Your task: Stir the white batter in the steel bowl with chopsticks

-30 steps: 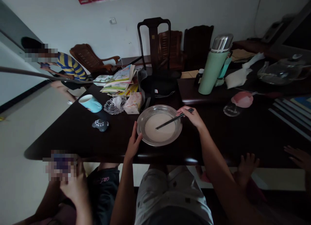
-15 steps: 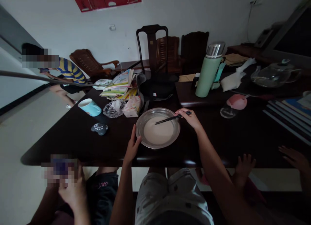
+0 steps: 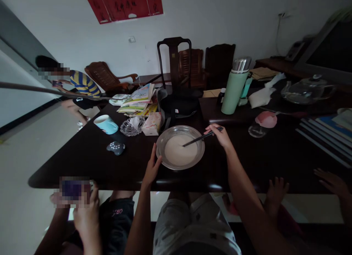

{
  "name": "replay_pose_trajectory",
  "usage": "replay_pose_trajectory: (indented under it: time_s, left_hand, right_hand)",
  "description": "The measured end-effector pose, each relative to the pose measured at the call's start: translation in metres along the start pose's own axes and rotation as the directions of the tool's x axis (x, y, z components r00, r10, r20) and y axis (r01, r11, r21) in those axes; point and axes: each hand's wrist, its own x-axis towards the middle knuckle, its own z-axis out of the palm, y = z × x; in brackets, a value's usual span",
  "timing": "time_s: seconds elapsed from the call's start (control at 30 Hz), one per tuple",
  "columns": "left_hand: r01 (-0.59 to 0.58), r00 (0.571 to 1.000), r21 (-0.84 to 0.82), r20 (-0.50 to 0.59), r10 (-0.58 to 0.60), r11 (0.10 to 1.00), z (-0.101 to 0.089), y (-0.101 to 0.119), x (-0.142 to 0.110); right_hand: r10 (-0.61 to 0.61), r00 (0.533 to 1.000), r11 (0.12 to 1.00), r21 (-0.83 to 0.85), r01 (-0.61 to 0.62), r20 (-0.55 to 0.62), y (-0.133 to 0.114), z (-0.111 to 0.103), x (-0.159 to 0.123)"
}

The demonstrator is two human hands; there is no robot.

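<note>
A wide metal bowl [image 3: 199, 152] of pale, milky batter [image 3: 180, 152] stands on the dark table in front of me. My left hand [image 3: 153, 167] holds its left side, thumb at the near rim and fingers along the outer wall. Above the right rim, my right hand [image 3: 218, 134] is closed round a pair of black chopsticks [image 3: 196, 140]. They slant down to the left, and their tips reach the batter's surface near the middle of the bowl.
Behind the bowl are a tissue box [image 3: 151, 124], a glass dish [image 3: 132, 127] and a black bag [image 3: 181, 104]. A blue mug [image 3: 107, 124] and a game controller [image 3: 116, 148] lie left; a green thermos [image 3: 235, 90] stands right. Other people's hands [image 3: 277, 190] are at the table's right edge.
The chopstick tips have shifted slightly right and toward me within the batter. My left hand stays on the bowl. The whole view has tilted up a little.
</note>
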Motion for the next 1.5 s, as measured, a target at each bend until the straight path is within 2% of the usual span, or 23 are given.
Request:
replay_pose_trajectory:
  time_s: [0.03,0.17,0.2,0.4,0.6,0.8,0.87,0.93,1.0,1.03,1.13,1.2,1.37,1.43,1.5]
  left_hand:
    - [-0.001,1.000,-0.003,0.002,0.001,1.000,0.000,0.000,0.000]
    - [-0.009,1.000,0.000,0.004,0.009,1.000,0.000,-0.001,0.001]
    - [-0.010,1.000,0.003,0.002,0.010,1.000,0.000,-0.001,0.000]
    - [-0.012,1.000,0.018,0.000,0.012,1.000,0.000,-0.001,0.000]
    - [-0.007,1.000,0.018,-0.005,0.007,1.000,0.000,-0.001,0.000]
    - [0.005,1.000,0.000,0.002,-0.005,1.000,0.001,-0.002,0.000]
    - [0.003,1.000,0.002,0.002,-0.003,1.000,0.000,-0.002,0.000]
    - [-0.004,1.000,0.007,0.002,0.004,1.000,0.000,-0.003,0.001]
    - [-0.007,1.000,0.009,0.001,0.007,1.000,0.000,-0.003,0.001]
    - [-0.005,1.000,0.008,0.000,0.005,1.000,0.000,-0.004,0.001]
    - [-0.002,1.000,0.013,-0.002,0.002,1.000,0.000,-0.005,0.002]
    - [-0.009,1.000,0.015,-0.001,0.009,1.000,0.000,-0.006,0.002]
    - [-0.017,1.000,0.003,0.003,0.017,1.000,0.000,-0.007,0.003]
    - [-0.016,1.000,0.004,0.002,0.016,1.000,0.000,-0.007,0.003]
    - [-0.013,1.000,0.007,0.002,0.013,1.000,0.000,-0.006,0.003]
  right_hand:
    - [0.009,1.000,1.000,0.002,-0.010,0.010,0.000,-0.001,0.000]
    - [0.038,0.980,0.999,0.016,-0.042,0.195,-0.003,0.007,-0.002]
    - [0.036,0.977,0.999,0.018,-0.040,0.212,-0.003,0.009,-0.002]
    - [0.003,1.000,1.000,0.026,-0.003,0.000,-0.002,0.001,0.001]
    - [0.020,0.981,0.999,0.023,-0.025,0.192,-0.001,0.007,-0.001]
    - [-0.005,1.000,1.000,0.015,0.006,-0.025,0.000,-0.002,0.001]
    - [0.008,0.999,1.000,0.025,-0.009,0.034,-0.001,0.000,0.000]
    - [0.027,0.988,0.999,0.026,-0.031,0.151,-0.003,0.006,-0.001]
    - [0.018,0.981,1.000,0.019,-0.023,0.195,-0.004,0.010,-0.002]
    - [0.012,0.984,1.000,0.010,-0.014,0.177,-0.004,0.010,-0.001]
    - [-0.005,1.000,1.000,-0.015,0.006,0.022,-0.003,0.004,0.000]
    - [-0.006,1.000,1.000,-0.006,0.006,-0.023,-0.002,0.000,0.000]
    - [0.019,0.983,1.000,0.011,-0.022,0.181,-0.004,0.009,-0.002]
    - [0.006,0.986,1.000,0.010,-0.008,0.167,-0.004,0.011,-0.001]
    - [0.002,0.998,1.000,-0.001,-0.002,0.066,-0.003,0.009,-0.001]
